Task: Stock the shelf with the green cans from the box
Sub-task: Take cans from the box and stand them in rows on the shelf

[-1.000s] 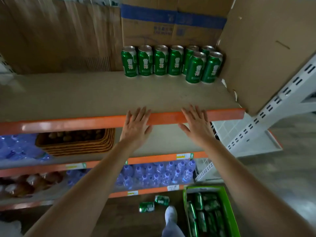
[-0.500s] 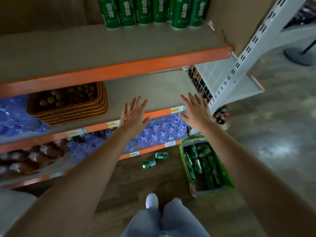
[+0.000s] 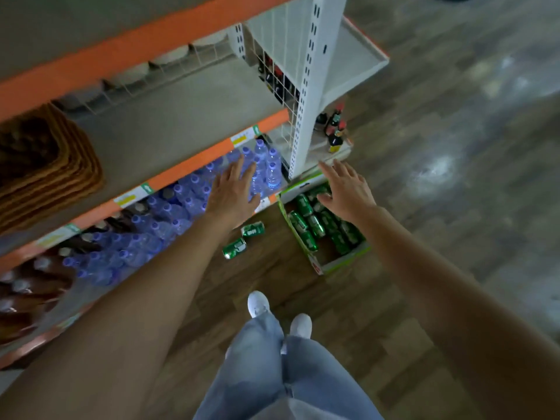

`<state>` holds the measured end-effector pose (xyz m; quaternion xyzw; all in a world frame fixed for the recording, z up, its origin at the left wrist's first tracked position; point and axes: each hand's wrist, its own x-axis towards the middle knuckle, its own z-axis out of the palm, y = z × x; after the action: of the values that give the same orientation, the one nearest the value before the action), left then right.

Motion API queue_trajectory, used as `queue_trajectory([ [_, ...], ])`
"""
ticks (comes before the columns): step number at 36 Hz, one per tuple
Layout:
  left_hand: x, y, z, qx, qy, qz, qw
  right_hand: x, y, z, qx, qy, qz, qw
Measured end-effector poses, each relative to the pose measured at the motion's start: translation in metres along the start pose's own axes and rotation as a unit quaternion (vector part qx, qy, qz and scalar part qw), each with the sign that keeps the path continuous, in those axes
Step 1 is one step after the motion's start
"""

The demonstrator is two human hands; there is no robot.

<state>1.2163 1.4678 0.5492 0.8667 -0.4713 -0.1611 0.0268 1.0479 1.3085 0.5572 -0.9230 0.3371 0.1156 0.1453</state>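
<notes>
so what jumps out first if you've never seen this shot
Two bare arms reach down: the left hand open before the water bottles on the low shelf, the right hand open above the green box of green cans on the floor. Two loose cans lie on their sides between shelf and box.

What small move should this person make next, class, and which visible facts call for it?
Probably lower the right hand into the box and grasp one green can. Both hands are open and empty; the right hovers above the cans lying in the box, the left hand before the water bottles.
</notes>
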Motion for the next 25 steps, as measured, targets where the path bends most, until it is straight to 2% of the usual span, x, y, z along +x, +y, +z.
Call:
queue_trajectory([
  [13, 0.047, 0.040, 0.022, 0.027, -0.070, 0.121, 0.990, -0.033, 0.039, 0.034, 0.073, -0.028, 0.154, 0.985],
  [25, 0.124, 0.038, 0.023, 0.116, -0.142, 0.277, 0.943, -0.030, 0.026, 0.063, 0.146, -0.019, 0.321, 0.936],
])
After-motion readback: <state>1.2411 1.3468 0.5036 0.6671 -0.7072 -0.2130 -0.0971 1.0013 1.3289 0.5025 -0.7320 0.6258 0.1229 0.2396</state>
